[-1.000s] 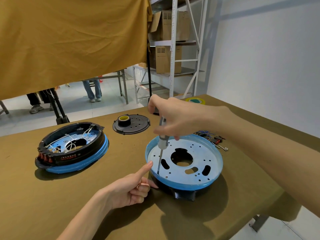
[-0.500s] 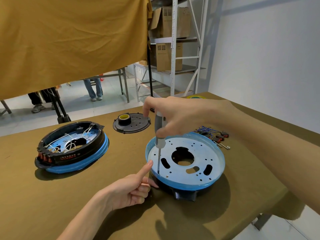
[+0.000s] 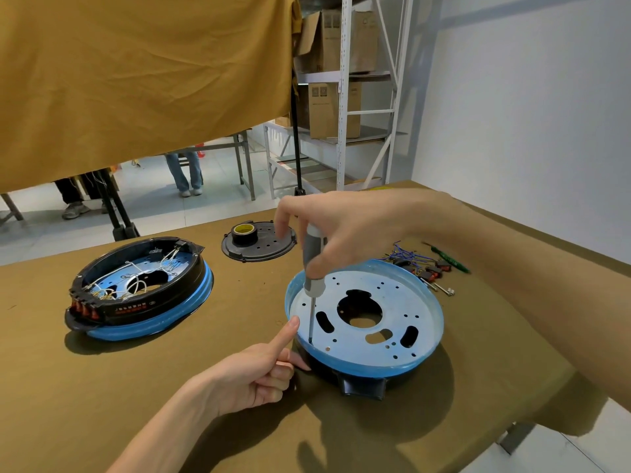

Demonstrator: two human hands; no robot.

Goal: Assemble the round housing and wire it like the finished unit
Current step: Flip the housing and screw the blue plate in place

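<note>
A screwdriver (image 3: pixel 310 268) is gripped upright by the right hand (image 3: pixel 345 230) inside the round housing (image 3: pixel 365 319), whose rim is touched by the left hand (image 3: pixel 252 377)'s thumb, fingers curled; the finished unit (image 3: pixel 136 288), holding white wires, is set well apart.

Your round housing (image 3: pixel 372 322) sits flat on the olive table, near its front right: a pale blue perforated metal plate with a raised blue rim, a large central hole, curved slots and many small holes, seated on a black base whose tab juts toward you. A grey-handled screwdriver (image 3: pixel 311 264) stands nearly upright, tip down at a hole near the plate's left edge. The finished unit (image 3: pixel 136 288) lies well apart to the left: same blue rim, black ring on top, white wires looped inside, red terminals at its near-left side.
</note>
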